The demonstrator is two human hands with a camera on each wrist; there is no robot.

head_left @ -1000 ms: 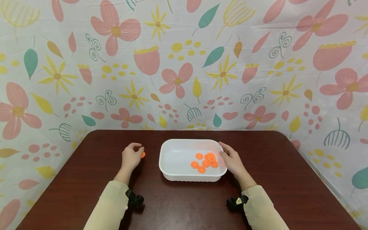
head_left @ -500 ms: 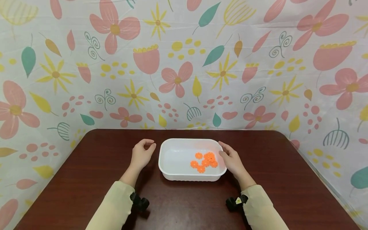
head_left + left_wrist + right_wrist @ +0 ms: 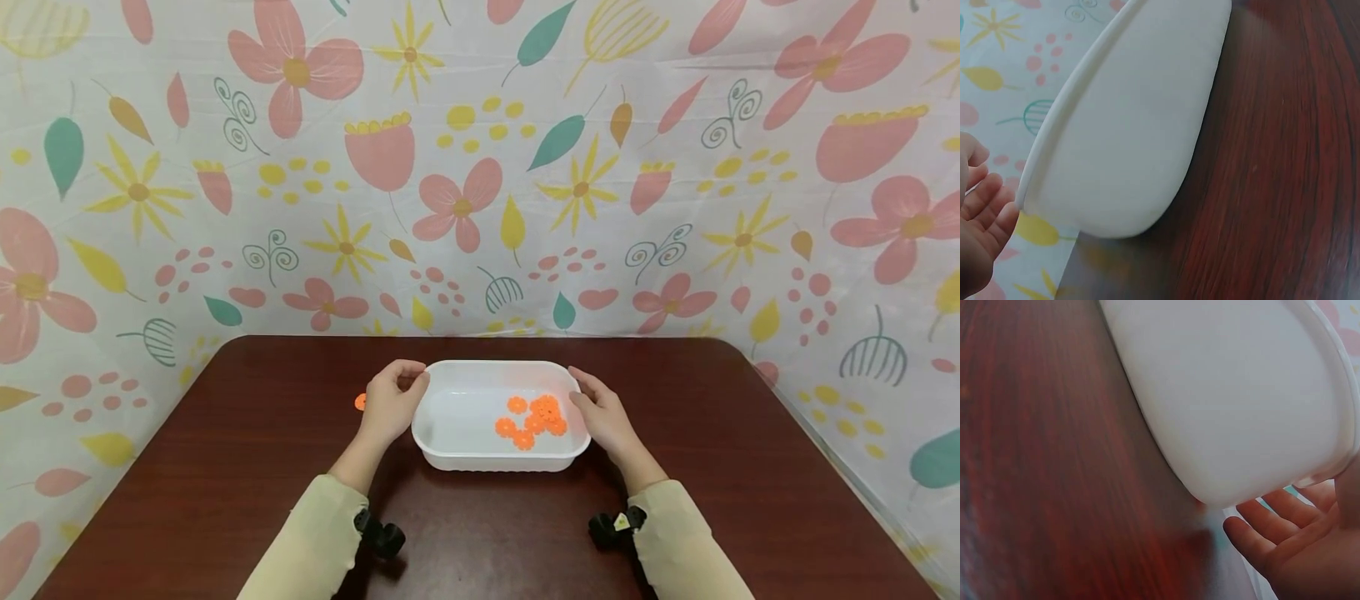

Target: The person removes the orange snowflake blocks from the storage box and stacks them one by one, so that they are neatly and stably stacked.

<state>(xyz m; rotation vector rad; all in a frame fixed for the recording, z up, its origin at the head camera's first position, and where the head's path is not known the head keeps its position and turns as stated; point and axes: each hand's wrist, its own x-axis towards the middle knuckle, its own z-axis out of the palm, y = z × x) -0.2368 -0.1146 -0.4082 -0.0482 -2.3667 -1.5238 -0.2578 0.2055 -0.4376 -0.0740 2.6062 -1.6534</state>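
A white plastic basin sits on the table, with several small orange flower-shaped pieces in its right half. At its right end my right hand holds the rim, thumb over the edge and fingers spread along the outside in the right wrist view. My left hand is at the left end, fingertips right at the rim and the fingers loosely bent. In the left wrist view the little finger meets the rim edge. Another orange piece lies on the table, partly hidden behind my left hand.
The dark wooden table has rounded far corners. A white cloth printed with flowers and leaves hangs right behind it. Both wrists wear small black cameras.
My left hand has moved right, away from the orange piece on the table, to the basin's left rim. My right hand has stayed at the right rim, and the basin has not moved noticeably.
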